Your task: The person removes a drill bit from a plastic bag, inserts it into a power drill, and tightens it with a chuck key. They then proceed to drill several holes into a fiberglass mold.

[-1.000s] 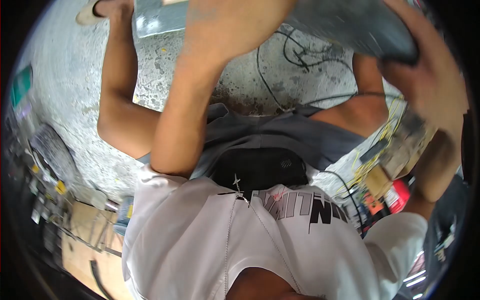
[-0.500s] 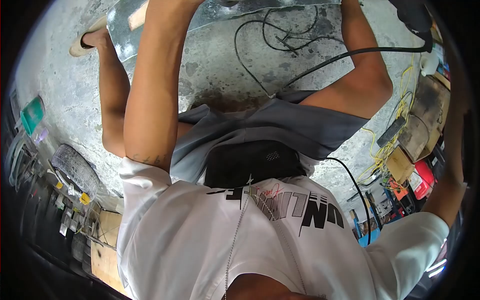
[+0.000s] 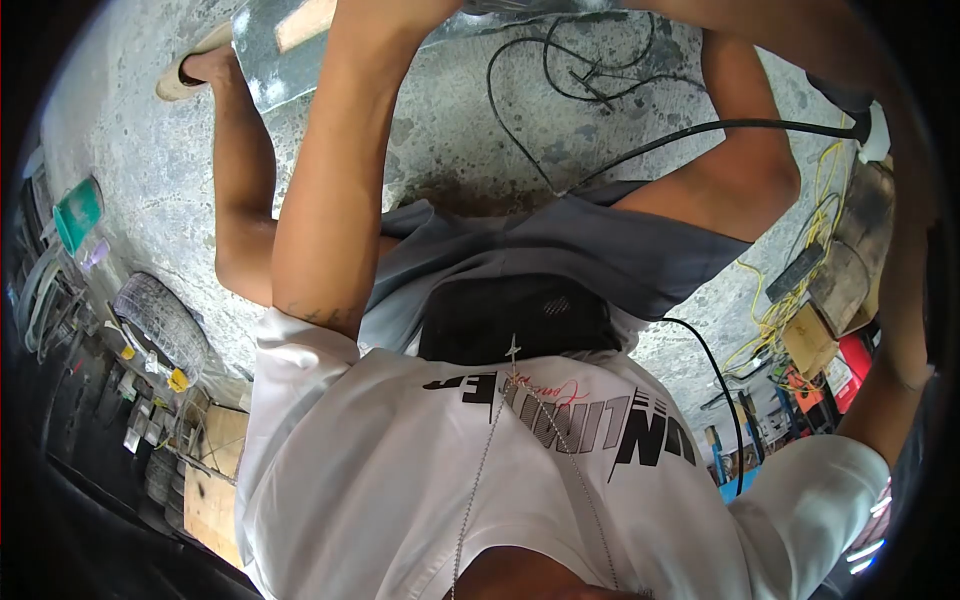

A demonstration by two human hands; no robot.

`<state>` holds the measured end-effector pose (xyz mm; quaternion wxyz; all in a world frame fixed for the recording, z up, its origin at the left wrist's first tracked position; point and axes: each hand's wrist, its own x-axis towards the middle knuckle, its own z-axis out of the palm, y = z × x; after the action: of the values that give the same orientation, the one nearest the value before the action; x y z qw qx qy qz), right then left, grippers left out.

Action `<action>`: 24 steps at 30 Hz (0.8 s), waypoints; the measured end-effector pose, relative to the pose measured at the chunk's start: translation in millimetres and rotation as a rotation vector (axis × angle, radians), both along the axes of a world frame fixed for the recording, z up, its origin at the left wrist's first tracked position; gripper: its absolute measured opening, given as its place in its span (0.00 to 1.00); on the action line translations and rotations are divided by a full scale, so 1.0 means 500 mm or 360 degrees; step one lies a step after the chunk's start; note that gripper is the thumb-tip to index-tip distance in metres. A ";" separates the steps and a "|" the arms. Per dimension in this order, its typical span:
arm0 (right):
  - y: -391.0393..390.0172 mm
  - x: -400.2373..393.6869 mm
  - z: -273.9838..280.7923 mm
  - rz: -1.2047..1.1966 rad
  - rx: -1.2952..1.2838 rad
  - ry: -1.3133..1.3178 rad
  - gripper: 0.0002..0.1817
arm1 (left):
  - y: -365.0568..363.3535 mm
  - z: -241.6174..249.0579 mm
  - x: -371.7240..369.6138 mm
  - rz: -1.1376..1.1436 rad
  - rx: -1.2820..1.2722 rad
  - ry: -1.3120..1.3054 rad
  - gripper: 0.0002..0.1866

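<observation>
My left arm [image 3: 330, 190] reaches up to the top edge. Only the base of my left hand [image 3: 435, 12] shows there; its fingers are cut off. Beside it is a small bit of a greyish, metallic-looking thing [image 3: 500, 6]. A dark grey sheet [image 3: 262, 58] with pale smears lies below that arm, carrying a light wooden strip [image 3: 305, 25]. My right forearm [image 3: 800, 40] curves along the right side and across the top; my right hand lies beyond the frame. Behind this forearm, a black object [image 3: 838, 95] meets a thick black cable [image 3: 720, 126].
My bare legs are bent on stained concrete floor [image 3: 450, 130], where thin black cord [image 3: 545, 50] lies looped. At the right are yellow cords [image 3: 775, 320], a cardboard box [image 3: 808, 340] and a red case [image 3: 853, 365]. A tyre [image 3: 160, 315] and green container [image 3: 78, 215] stand left.
My right forearm has swung inward across the top edge, partly covering my right leg and the black object. The whole view has shifted slightly, so the floor and sheet sit lower and further right.
</observation>
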<state>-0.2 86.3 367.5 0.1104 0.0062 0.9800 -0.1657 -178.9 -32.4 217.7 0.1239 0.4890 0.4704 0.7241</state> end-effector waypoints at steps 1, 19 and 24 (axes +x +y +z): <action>-0.002 0.000 -0.001 0.0005 -0.0010 -0.0001 0.26 | -0.003 -0.005 0.000 0.0014 0.0025 -0.0019 0.22; -0.003 -0.026 -0.016 0.0023 -0.0070 -0.0068 0.28 | -0.037 0.012 0.012 -0.0067 0.0033 -0.0212 0.23; -0.001 -0.034 -0.015 0.0031 -0.0090 -0.0077 0.28 | -0.027 0.031 0.030 -0.0088 -0.0115 -0.0436 0.22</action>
<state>-17.3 85.6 359.8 0.1358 -0.0026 0.9719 -0.1922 -163.9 -46.0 233.2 0.2243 0.3936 0.4613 0.7629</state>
